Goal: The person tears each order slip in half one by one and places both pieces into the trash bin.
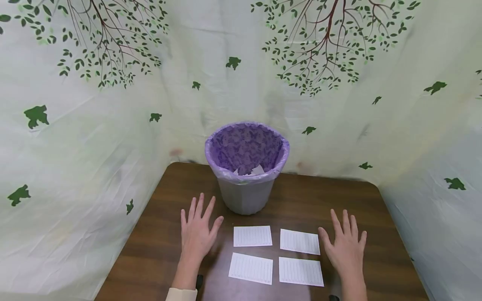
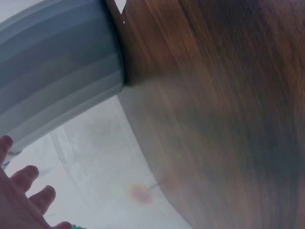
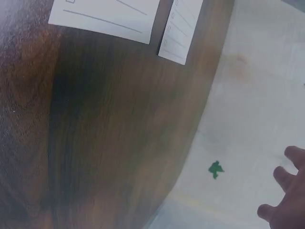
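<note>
My left hand (image 1: 197,234) is spread over the table, left of several lined white paper cards, and holds nothing. To the right of the cards, my right hand (image 1: 345,251) has its fingers spread too, with nothing in it. The cards form two rows: a back left card (image 1: 252,236), a back right card (image 1: 299,241), a front left card (image 1: 251,268) and a front right card (image 1: 301,271). Behind them stands a grey bin (image 1: 246,194) with a purple liner (image 1: 246,144) folded over its rim. White paper pieces (image 1: 257,170) show inside it.
The brown wooden table (image 1: 150,246) has rounded far corners. A pale cloth backdrop (image 1: 233,96) printed with branches and green leaves hangs behind it and along both sides. In the left wrist view, the bin's side (image 2: 57,62) fills the upper left.
</note>
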`<state>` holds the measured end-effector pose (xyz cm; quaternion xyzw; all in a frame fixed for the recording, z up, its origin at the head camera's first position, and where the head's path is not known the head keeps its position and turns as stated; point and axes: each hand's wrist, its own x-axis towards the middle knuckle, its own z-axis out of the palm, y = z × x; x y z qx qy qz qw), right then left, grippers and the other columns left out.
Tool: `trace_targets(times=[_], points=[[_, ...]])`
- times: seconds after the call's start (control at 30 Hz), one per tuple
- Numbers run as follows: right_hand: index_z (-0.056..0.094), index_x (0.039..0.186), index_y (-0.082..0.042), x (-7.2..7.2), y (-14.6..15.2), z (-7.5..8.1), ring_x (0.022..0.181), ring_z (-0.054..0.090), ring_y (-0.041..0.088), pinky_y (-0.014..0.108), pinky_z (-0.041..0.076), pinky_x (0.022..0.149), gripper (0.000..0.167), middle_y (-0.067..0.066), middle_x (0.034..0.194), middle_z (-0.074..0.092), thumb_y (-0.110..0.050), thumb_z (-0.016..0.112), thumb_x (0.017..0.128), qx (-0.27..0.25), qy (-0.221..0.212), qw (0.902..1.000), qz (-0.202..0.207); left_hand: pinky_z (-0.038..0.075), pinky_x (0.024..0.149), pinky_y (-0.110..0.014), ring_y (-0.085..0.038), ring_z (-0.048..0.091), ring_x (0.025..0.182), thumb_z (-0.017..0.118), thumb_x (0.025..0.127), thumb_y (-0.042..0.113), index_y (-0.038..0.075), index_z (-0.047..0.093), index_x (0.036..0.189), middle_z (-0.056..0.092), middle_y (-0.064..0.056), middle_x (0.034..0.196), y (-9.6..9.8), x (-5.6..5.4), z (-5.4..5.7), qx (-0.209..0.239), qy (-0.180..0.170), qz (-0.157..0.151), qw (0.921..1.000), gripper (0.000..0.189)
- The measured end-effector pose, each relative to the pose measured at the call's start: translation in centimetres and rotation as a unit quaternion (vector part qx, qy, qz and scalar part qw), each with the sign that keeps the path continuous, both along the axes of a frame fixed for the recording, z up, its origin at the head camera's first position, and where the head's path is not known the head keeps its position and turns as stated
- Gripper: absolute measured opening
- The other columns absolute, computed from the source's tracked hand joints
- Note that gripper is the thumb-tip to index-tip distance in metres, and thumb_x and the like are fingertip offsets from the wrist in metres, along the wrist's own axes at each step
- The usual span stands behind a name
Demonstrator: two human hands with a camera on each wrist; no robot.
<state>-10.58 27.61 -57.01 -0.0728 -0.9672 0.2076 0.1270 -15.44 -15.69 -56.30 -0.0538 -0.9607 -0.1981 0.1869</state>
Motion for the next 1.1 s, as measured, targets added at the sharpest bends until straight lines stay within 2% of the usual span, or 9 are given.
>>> trace_targets(times=[0.4, 0.57, 0.7, 0.9, 1.1], points=[[0.033, 0.167, -0.028, -0.3, -1.5, 0.2, 0.159, 0.023, 0.047, 0.082, 0.010, 0.119, 0.076, 0.021, 0.173, 0.030, -0.057, 0.059, 0.102, 0.020, 0.038, 0.9988, 0.022, 0.018, 0.124, -0.074, -0.038, 0.028, 0.162, 0.061, 0.102, 0.054, 0.031, 0.043, 0.163, 0.031, -0.008, 0.175, 0.6, 0.4, -0.4, 0.002, 0.002, -0.019, 0.9998, 0.067], [0.038, 0.165, -0.027, -0.3, -2.3, 0.0, 0.156, 0.029, 0.045, 0.081, 0.015, 0.119, 0.079, 0.020, 0.169, 0.037, -0.055, 0.067, 0.097, 0.026, 0.065, 0.9969, 0.036, 0.020, 0.124, -0.073, -0.036, 0.031, 0.161, 0.067, 0.100, 0.052, 0.024, 0.044, 0.163, 0.032, -0.007, 0.175, 1.4, 0.8, -0.3, 0.005, 0.011, -0.035, 0.9993, 0.073], [0.042, 0.163, -0.024, -0.4, -3.1, 0.1, 0.154, 0.034, 0.044, 0.080, 0.018, 0.118, 0.082, 0.020, 0.166, 0.042, -0.054, 0.073, 0.092, 0.024, 0.084, 0.9950, 0.048, 0.024, 0.125, -0.070, -0.034, 0.033, 0.161, 0.071, 0.097, 0.051, 0.016, 0.044, 0.162, 0.036, -0.009, 0.173, 2.1, 1.1, -0.3, 0.006, 0.016, -0.060, 0.9980, 0.079], [0.044, 0.162, -0.023, -0.5, -4.4, 0.1, 0.153, 0.037, 0.045, 0.079, 0.020, 0.118, 0.087, 0.018, 0.164, 0.046, -0.049, 0.080, 0.087, -0.003, 0.092, 0.9934, 0.069, 0.029, 0.125, -0.066, -0.032, 0.036, 0.159, 0.062, 0.099, 0.060, 0.015, 0.045, 0.162, 0.042, -0.009, 0.170, 2.8, 1.4, -0.9, -0.003, 0.044, -0.116, 0.9923, 0.079], [0.045, 0.161, -0.022, -0.3, -5.6, -0.4, 0.153, 0.039, 0.042, 0.078, 0.022, 0.119, 0.091, 0.016, 0.162, 0.048, -0.049, 0.084, 0.083, -0.015, 0.090, 0.9918, 0.089, 0.031, 0.124, -0.061, -0.031, 0.043, 0.155, 0.075, 0.091, 0.055, 0.011, 0.049, 0.159, 0.048, -0.010, 0.166, 3.3, 1.8, -1.5, -0.021, 0.072, -0.163, 0.9838, 0.085]])
